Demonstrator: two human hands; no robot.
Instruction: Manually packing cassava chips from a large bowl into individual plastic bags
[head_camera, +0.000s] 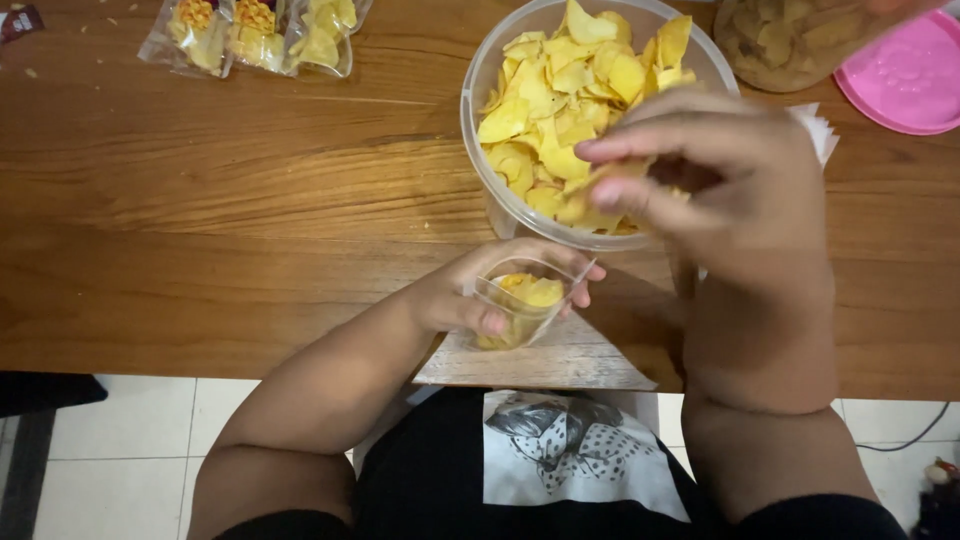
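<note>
Holding a small clear plastic bag (520, 305) open just below the middle of the frame, the left hand (480, 295) is gripping its mouth with thumb and fingers curled round the rim. A few yellow chips (535, 291) are already lying in the bag, which looks only partly filled. The right hand (720, 190) is hovering over the near rim of the large clear tub (480, 90) at upper centre, its fingers pinched narrowly on what seems to be a chip or two, though the grip is blurred. The tub is sitting on the wooden surface (220, 200), heaped with chips. Three filled, closed bags (255, 35) are lying at the upper left, so some packing appears finished. A pink lid (905, 75) is resting at the upper right, beside another clear container (790, 40).
</note>
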